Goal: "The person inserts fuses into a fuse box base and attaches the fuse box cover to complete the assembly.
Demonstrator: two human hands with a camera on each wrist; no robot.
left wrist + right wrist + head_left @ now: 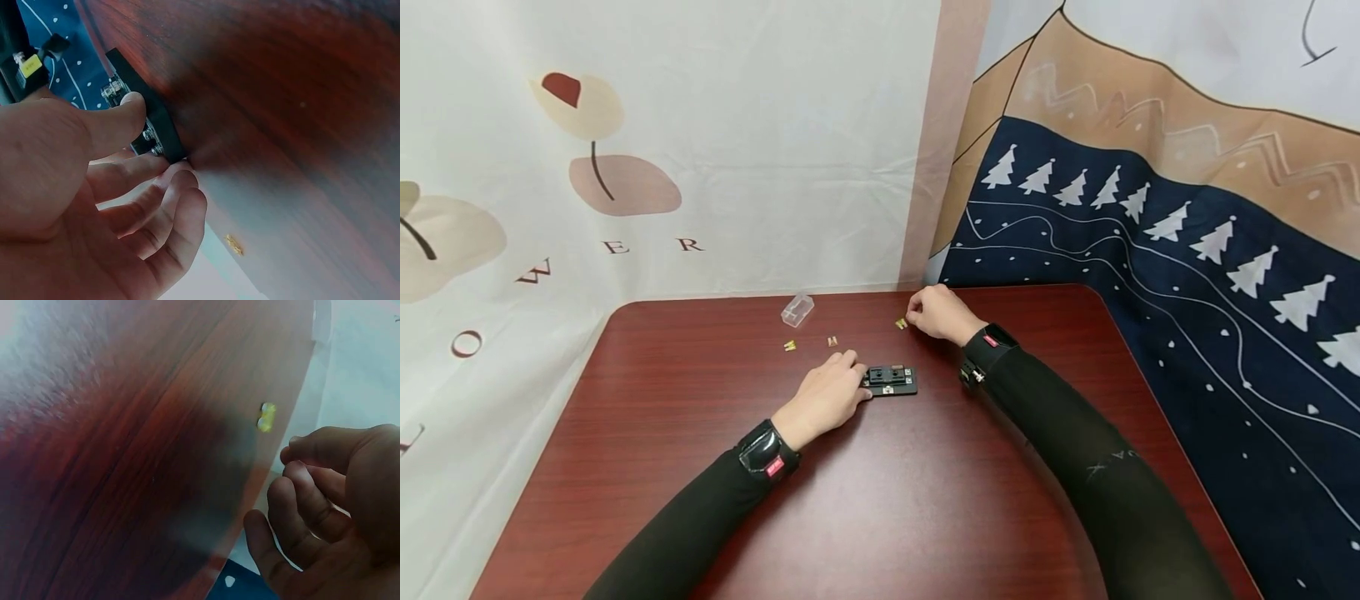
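Observation:
My left hand (826, 396) grips the left end of a small black rectangular block (901, 387) with metal screw fittings. In the left wrist view the thumb lies over the fittings of the black block (164, 128), and a fingertip is at its lower end. My right hand (942, 314) is near the table's far edge, beside a small yellow piece (901, 323). The right wrist view shows that yellow piece (266, 417) on the table, apart from the fingertips. Nothing shows between the loosely curved fingers of the right hand (331, 500).
A clear plastic box (797, 310) lies near the far edge of the reddish-brown table (940, 500). Another yellow piece (789, 345) and a small copper-coloured piece (832, 341) lie in front of it. A printed curtain (790, 150) hangs right behind the table.

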